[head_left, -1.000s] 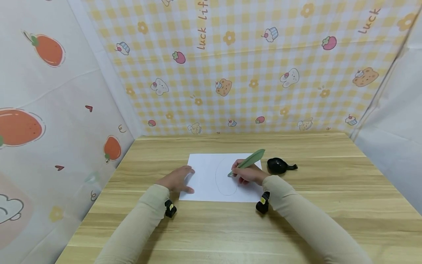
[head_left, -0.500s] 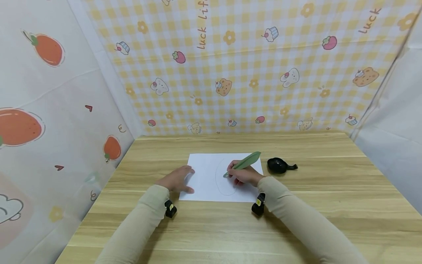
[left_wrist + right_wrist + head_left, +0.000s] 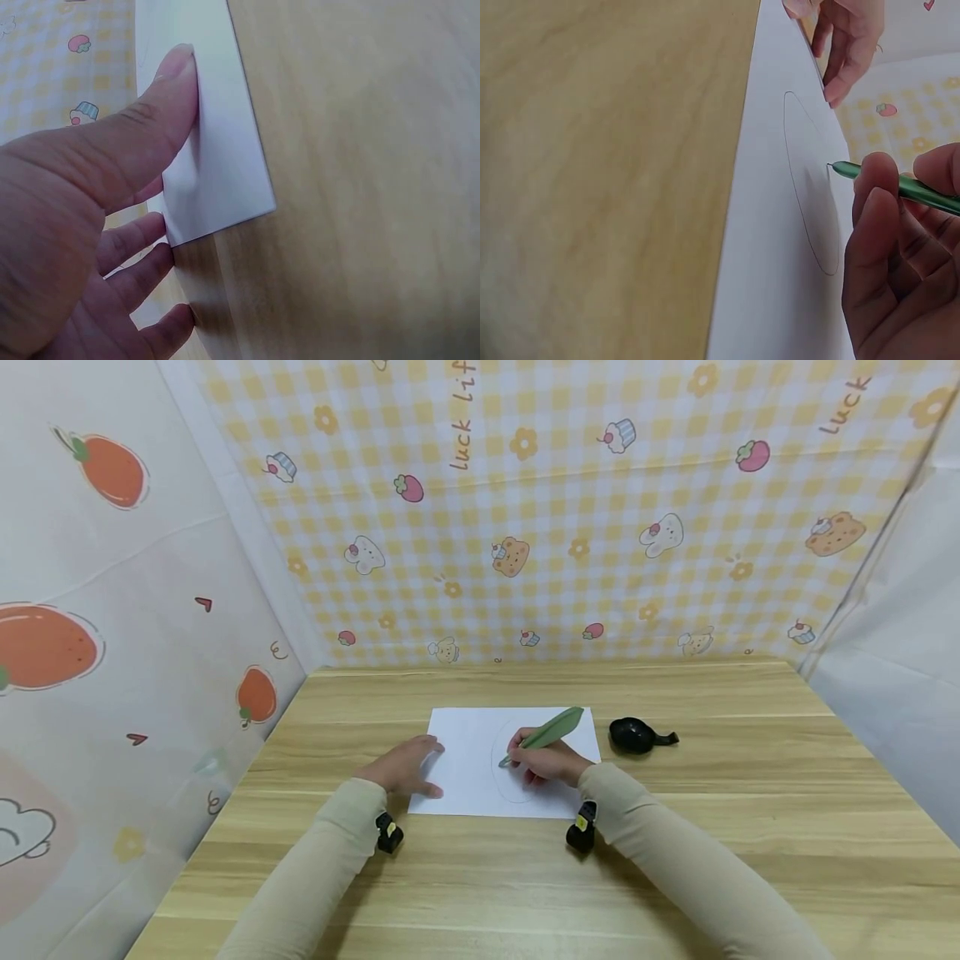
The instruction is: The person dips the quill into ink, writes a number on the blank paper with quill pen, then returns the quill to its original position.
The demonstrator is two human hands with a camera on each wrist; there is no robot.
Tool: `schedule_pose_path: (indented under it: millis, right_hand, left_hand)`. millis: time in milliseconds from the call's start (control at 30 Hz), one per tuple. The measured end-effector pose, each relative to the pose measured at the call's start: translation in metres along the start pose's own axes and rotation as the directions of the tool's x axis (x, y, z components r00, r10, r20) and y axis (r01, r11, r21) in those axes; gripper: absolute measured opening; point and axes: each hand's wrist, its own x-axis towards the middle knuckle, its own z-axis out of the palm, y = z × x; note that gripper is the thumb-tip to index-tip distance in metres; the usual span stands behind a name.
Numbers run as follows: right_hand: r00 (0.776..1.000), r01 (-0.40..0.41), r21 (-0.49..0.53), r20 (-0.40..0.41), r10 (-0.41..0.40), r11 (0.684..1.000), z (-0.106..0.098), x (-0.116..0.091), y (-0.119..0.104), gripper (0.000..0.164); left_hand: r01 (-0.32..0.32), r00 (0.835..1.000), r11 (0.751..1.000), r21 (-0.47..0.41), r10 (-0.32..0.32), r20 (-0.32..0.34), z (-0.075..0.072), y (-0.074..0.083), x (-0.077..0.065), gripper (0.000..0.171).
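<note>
A sheet of white paper (image 3: pixel 459 735) lies on the wooden table, with a thin oval outline (image 3: pixel 793 176) drawn on it. My right hand (image 3: pixel 551 762) pinches a green pen (image 3: pixel 928 195) between thumb and fingers. The pen's upper end is a leaf shape, leaning to the upper right in the head view. Its tip is at the paper inside the oval, beside a short mark. My left hand (image 3: pixel 405 767) rests at the paper's left edge with fingers spread; in the left wrist view its thumb (image 3: pixel 169 105) lies over the sheet near a corner.
A glossy black rounded object (image 3: pixel 632 736) with a short stem lies on the table (image 3: pixel 720 793) to the right of the paper. A yellow checked cloth (image 3: pixel 555 510) hangs behind the table, and a white printed cloth (image 3: pixel 165 560) hangs at the left.
My right hand and the pen have moved left and slightly down across the paper, the tip going toward the oval's left side. My left hand has stayed in place.
</note>
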Motion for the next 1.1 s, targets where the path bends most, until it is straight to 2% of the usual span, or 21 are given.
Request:
schedule_pose_path:
  millis: [733,1100]
  right_hand:
    - [0.999,0.022,0.011,0.031,-0.022,1.0,0.003,-0.0027,0.0,0.009]
    - [0.999,-0.002,0.02,0.053,0.001,1.0,0.007,-0.0028,0.0001,0.007]
  left_hand:
    - [0.01,1.0,1.0,-0.01,-0.01,-0.002,-0.0004,0.0027,-0.0002,0.075]
    - [0.004,1.0,1.0,-0.012,-0.004,0.001,-0.001,0.0023,-0.0006,0.074]
